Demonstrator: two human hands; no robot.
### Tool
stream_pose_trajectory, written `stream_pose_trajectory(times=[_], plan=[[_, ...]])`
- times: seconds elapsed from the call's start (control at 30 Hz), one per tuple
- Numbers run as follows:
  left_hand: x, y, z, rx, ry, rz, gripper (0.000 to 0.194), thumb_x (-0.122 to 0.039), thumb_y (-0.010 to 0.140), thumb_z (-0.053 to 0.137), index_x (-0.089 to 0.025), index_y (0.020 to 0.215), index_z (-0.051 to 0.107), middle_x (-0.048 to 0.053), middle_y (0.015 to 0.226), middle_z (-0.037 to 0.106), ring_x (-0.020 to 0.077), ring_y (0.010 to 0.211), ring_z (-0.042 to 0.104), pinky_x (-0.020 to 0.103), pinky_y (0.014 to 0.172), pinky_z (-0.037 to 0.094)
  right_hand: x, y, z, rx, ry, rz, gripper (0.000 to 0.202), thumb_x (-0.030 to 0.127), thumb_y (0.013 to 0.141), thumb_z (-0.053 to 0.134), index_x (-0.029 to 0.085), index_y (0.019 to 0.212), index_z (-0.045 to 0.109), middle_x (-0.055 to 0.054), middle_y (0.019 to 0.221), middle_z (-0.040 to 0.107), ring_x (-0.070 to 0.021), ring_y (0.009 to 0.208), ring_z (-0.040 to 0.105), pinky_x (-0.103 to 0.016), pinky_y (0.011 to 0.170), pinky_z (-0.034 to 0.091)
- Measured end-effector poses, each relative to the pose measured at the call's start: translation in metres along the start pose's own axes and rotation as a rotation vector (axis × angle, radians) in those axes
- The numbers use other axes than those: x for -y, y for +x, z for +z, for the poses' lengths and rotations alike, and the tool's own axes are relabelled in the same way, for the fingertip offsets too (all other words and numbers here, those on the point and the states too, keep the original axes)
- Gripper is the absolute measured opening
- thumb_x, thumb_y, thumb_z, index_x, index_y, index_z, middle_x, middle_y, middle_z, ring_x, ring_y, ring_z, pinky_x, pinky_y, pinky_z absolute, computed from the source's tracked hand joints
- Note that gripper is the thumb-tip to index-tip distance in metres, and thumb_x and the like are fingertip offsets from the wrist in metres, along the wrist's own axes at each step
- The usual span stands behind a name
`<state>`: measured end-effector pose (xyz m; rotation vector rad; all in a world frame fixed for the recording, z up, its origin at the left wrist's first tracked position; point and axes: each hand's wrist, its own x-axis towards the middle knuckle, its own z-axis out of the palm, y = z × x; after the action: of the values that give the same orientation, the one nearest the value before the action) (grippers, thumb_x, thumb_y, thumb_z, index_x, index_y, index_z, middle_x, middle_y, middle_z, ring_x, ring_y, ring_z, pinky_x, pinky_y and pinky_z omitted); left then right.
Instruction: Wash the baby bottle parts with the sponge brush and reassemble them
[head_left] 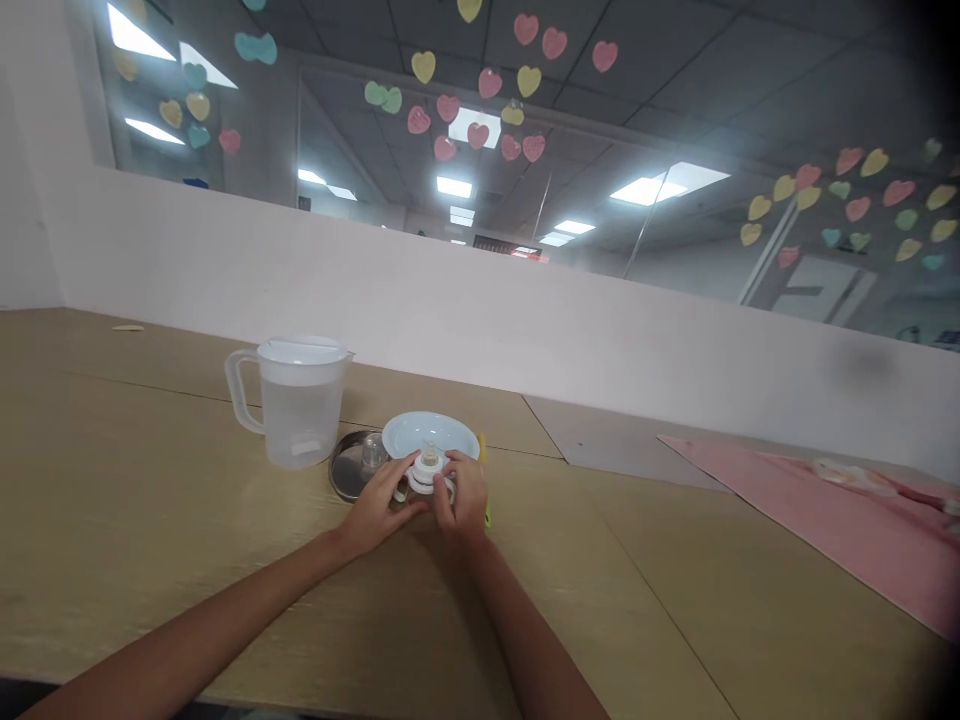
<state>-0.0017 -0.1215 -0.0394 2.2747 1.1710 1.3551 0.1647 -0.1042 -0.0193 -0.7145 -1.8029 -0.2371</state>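
Between my two hands is a white baby bottle top (427,468) with a clear nipple pointing up and curved side handles. My left hand (381,505) closes on its left side, thumb low and fingers along the rim. From the right, my right hand (461,495) grips the other side, its thumb at the front. Whatever is under the top is hidden by my hands. Just behind it lies a pale blue bowl (429,425). A small clear cup-shaped piece (373,452) stands on a round metal tray (346,475) left of my hands.
A clear plastic pitcher (300,410) with a white lid stands left of the tray. Something yellow-green (482,450) shows beside my right hand. A pink cloth (817,520) covers part of the table at right. A low white wall (450,310) runs behind.
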Motion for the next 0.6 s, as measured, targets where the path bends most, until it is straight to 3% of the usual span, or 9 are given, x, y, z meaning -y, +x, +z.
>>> stream_pose_trajectory(times=[0.17, 0.27, 0.4, 0.5, 0.6], plan=[[0.001, 0.0, 0.001, 0.019, 0.0, -0.038, 0.069, -0.047, 0.081, 0.054, -0.023, 0.139, 0.027, 0.011, 0.128, 0.049, 0.0245, 0.113, 0.049, 0.039, 0.096, 0.041, 0.007, 0.002, 0.002, -0.04, 0.004, -0.072, 0.012, 0.023, 0.081, 0.047, 0.017, 0.09, 0.052, -0.008, 0.089, 0.062, -0.0191, 0.084, 0.056, -0.036, 0.077, 0.043], [0.001, -0.001, 0.004, -0.027, -0.025, -0.061, 0.07, -0.048, 0.078, 0.057, -0.023, 0.137, 0.028, 0.012, 0.126, 0.049, 0.0249, 0.111, 0.051, 0.04, 0.094, 0.043, 0.008, 0.003, 0.002, -0.057, -0.018, -0.076, 0.01, 0.022, 0.081, 0.046, 0.018, 0.087, 0.053, -0.006, 0.083, 0.062, -0.0187, 0.08, 0.055, -0.035, 0.074, 0.041], [0.002, -0.002, 0.007, -0.083, -0.059, -0.077, 0.059, -0.046, 0.076, 0.06, -0.021, 0.124, 0.036, 0.01, 0.119, 0.051, 0.022, 0.102, 0.054, 0.039, 0.089, 0.045, 0.015, 0.005, 0.0, -0.1, -0.035, -0.101, 0.007, 0.02, 0.08, 0.045, 0.019, 0.079, 0.052, -0.004, 0.076, 0.062, -0.0163, 0.071, 0.055, -0.035, 0.07, 0.036], [0.002, -0.002, 0.007, -0.073, -0.054, -0.085, 0.052, -0.046, 0.078, 0.057, -0.019, 0.119, 0.039, 0.007, 0.107, 0.054, 0.0183, 0.09, 0.055, 0.036, 0.083, 0.047, 0.024, 0.006, -0.001, -0.136, -0.04, -0.136, 0.006, 0.017, 0.079, 0.047, 0.019, 0.078, 0.052, -0.002, 0.072, 0.064, -0.0148, 0.065, 0.054, -0.035, 0.069, 0.033], [0.003, -0.002, 0.005, -0.049, -0.061, -0.059, 0.049, -0.043, 0.08, 0.055, -0.018, 0.119, 0.04, 0.008, 0.108, 0.054, 0.0184, 0.092, 0.054, 0.035, 0.084, 0.045, 0.028, 0.006, 0.001, -0.104, -0.022, -0.175, 0.007, 0.015, 0.079, 0.047, 0.019, 0.079, 0.053, -0.003, 0.075, 0.065, -0.016, 0.068, 0.054, -0.036, 0.069, 0.035]])
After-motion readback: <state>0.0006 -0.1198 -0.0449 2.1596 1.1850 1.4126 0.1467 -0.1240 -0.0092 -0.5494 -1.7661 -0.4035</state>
